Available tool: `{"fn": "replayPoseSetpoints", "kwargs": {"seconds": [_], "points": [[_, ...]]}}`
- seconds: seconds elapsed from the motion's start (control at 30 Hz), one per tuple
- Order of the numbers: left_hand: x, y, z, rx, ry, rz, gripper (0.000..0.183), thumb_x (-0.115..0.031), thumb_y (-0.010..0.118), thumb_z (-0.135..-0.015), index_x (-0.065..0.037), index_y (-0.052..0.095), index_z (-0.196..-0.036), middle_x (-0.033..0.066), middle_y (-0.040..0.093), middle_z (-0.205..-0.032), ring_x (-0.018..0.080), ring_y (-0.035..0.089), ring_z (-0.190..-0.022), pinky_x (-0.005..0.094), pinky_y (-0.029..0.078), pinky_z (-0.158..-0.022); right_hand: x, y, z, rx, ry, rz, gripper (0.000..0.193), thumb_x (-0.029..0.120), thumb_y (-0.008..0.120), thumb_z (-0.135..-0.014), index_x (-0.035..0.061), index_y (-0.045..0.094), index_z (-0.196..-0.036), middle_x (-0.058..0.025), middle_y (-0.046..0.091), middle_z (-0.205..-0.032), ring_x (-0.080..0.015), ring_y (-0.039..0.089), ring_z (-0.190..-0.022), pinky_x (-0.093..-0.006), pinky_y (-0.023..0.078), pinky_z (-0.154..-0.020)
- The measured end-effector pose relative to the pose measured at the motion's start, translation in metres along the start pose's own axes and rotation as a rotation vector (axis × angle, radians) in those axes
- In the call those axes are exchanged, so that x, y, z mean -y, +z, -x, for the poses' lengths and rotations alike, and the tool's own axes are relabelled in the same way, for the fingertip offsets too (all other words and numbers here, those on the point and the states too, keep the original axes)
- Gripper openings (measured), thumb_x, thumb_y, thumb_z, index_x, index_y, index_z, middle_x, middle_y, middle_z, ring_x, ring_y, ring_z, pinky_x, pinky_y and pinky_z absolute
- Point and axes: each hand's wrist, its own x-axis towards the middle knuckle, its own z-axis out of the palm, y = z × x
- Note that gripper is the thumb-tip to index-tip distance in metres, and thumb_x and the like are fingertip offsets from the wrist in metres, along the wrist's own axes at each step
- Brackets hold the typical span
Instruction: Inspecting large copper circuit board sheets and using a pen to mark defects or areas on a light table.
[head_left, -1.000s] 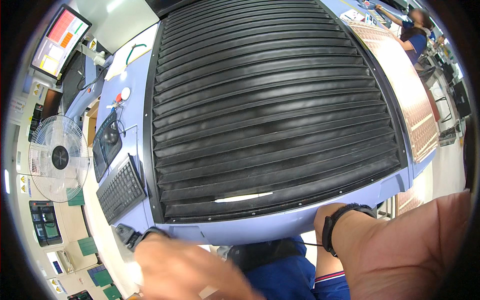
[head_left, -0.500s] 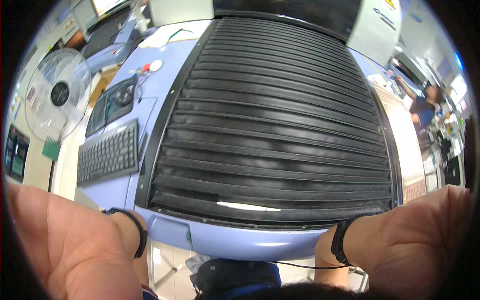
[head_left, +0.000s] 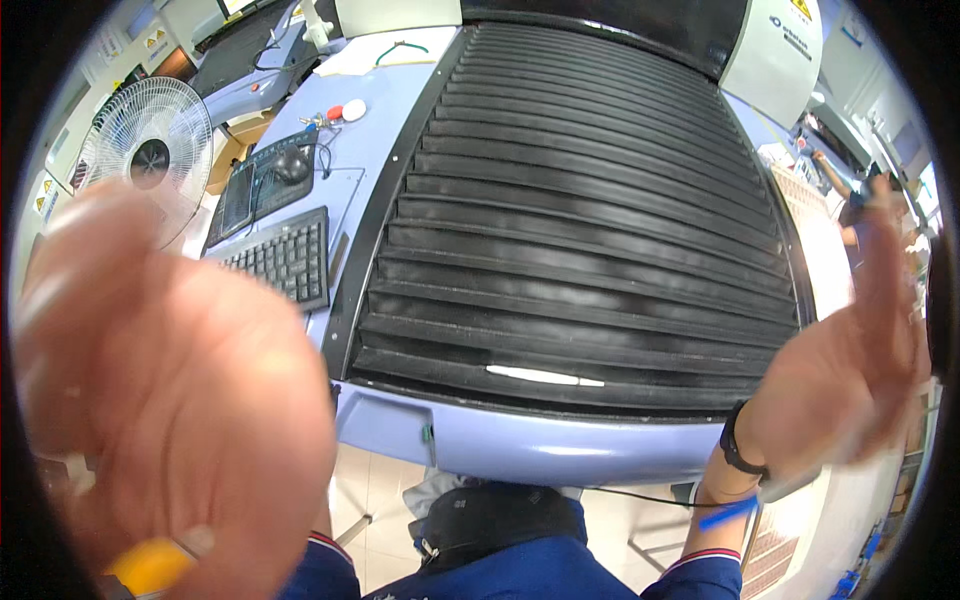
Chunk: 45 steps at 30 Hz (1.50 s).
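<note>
1. Showing both hands raised close to the camera: the left hand (head_left: pixel 165 400) fills the lower left as a large blur, palm toward the lens, fingers spread and gripping nothing that can be made out; a small yellow object (head_left: pixel 150 565) lies at its lower edge, whether held or merely behind the hand cannot be told.
2. The right hand (head_left: pixel 845 365) stands at the right rim, palm turned inward, fingers (head_left: pixel 885 250) extended upward and open, holding nothing. A dark wristband (head_left: pixel 735 450) circles the wrist; a thin blue stick-like item (head_left: pixel 725 515) shows below it.
3. Between the two hands lies the black slatted roller cover (head_left: pixel 580 220) of a large machine. Its slats run left to right across the view and the cover recedes away from the person. It is forward of and below both palms, apart from each; neither hand touches it. The right hand appears nearer its lower right corner.
4. A white strip (head_left: pixel 545 376) sits on the nearest slats, parallel to them, just above the pale blue front rim (head_left: pixel 540 455) of the machine housing.
5. Left of the cover, on the blue side shelf: a black keyboard (head_left: pixel 285 258), a mouse (head_left: pixel 292 165) on a dark pad, and small red and white items (head_left: pixel 345 110).
6. Farther left stands a white fan (head_left: pixel 150 150). At the far right another person's arm (head_left: pixel 835 180) shows over a workbench.
7. Nothing stands between the palms and the cover.
</note>
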Motion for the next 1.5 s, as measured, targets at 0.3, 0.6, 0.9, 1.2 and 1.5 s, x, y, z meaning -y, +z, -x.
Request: {"fn": "replayPoseSetpoints", "kwargs": {"seconds": [0.3, 0.6, 0.9, 1.2, 1.5], "points": [[0.091, -0.082, 0.11, 0.298, -0.468, -1.366, 0.026, -0.012, 0.052, -0.096, 0.004, 0.061, -0.113, 0.0102, 0.069, -0.08, 0.0154, 0.065, -0.07, 0.0265, 0.051, -0.068, -0.065, 0.073, 0.092, 0.273, 0.541, 0.09, 0.021, 0.005, 0.057, -0.094, -0.0015, 0.067, -0.111, -0.0151, 0.07, -0.107, -0.0208, 0.066, -0.102, -0.0321, 0.051, -0.093], [0.102, -0.091, 0.122, 0.227, -0.568, -1.47, 0.029, -0.009, 0.052, -0.096, 0.008, 0.055, -0.119, 0.0141, 0.068, -0.074, 0.0148, 0.065, -0.066, 0.0264, 0.054, -0.065, -0.086, 0.07, 0.098, 0.288, 0.532, 0.019, 0.026, 0.009, 0.048, -0.098, -0.0066, 0.062, -0.114, -0.0228, 0.066, -0.112, -0.0305, 0.065, -0.106, -0.0403, 0.05, -0.098], [0.102, -0.092, 0.123, 0.273, -0.559, -1.45, 0.03, -0.006, 0.052, -0.095, 0.01, 0.053, -0.12, 0.0164, 0.068, -0.077, 0.017, 0.066, -0.067, 0.0261, 0.053, -0.065, -0.097, 0.066, 0.1, 0.352, 0.531, 0.066, 0.027, 0.01, 0.045, -0.099, -0.0045, 0.061, -0.116, -0.023, 0.066, -0.113, -0.0327, 0.064, -0.109, -0.0428, 0.049, -0.1], [0.105, -0.094, 0.11, 0.35, -0.435, -1.707, 0.014, -0.002, 0.074, -0.078, -0.005, 0.061, -0.077, 0.0042, 0.062, -0.064, 0.0133, 0.058, -0.052, 0.0257, 0.048, -0.056, -0.087, 0.078, 0.09, 0.261, 0.668, 0.025, 0.022, 0.01, 0.055, -0.096, -0.0026, 0.068, -0.109, -0.0143, 0.07, -0.105, -0.0176, 0.066, -0.098, -0.0298, 0.049, -0.09], [0.107, -0.068, 0.121, 0.517, -0.901, -1.853, 0.059, -0.027, 0.066, -0.087, 0.003, 0.044, -0.132, 0.0248, 0.058, -0.123, 0.0386, 0.06, -0.105, 0.045, 0.048, -0.091, -0.078, 0.056, 0.092, 0.366, 0.618, 0.098, 0.02, 0.01, 0.063, -0.089, -0.0045, 0.066, -0.103, -0.0211, 0.069, -0.088, -0.0272, 0.068, -0.087, -0.0347, 0.049, -0.082]]}}
